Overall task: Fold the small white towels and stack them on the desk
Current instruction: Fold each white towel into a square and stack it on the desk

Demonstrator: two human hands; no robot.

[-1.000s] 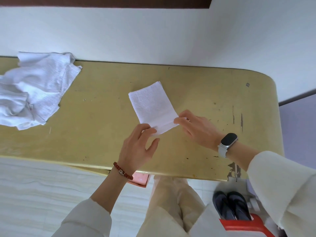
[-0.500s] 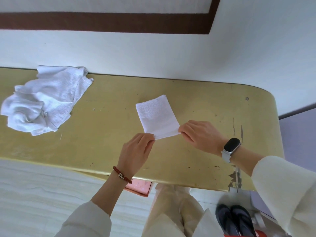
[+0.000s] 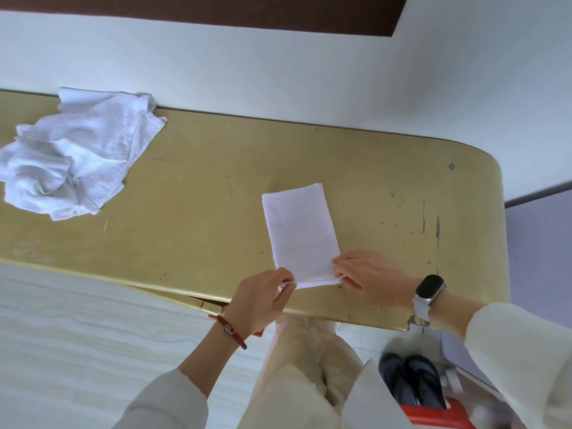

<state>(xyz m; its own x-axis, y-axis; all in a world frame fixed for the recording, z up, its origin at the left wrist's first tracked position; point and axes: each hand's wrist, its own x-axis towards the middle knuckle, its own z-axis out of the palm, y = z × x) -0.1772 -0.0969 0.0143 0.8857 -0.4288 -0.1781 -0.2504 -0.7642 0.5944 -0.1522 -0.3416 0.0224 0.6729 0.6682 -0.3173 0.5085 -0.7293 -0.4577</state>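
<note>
A scratched, yellow-gold bench [image 3: 201,193] with a rounded right corner stands against a white wall [image 3: 278,66] crossed by a dark brown band [image 3: 216,13]. Pale marbled floor [image 3: 77,345] lies below, and a lilac panel [image 3: 538,243] stands on the right.

On the desk [image 3: 216,212], bare top runs wide between the crumpled towels [image 3: 74,156] at the far left and the folded towel [image 3: 300,233] I pinch at its near corners with my left hand [image 3: 263,297] and right hand [image 3: 368,278]. Right of it the top lies open to the rounded end. The wall [image 3: 278,72] closes the far edge.
</note>
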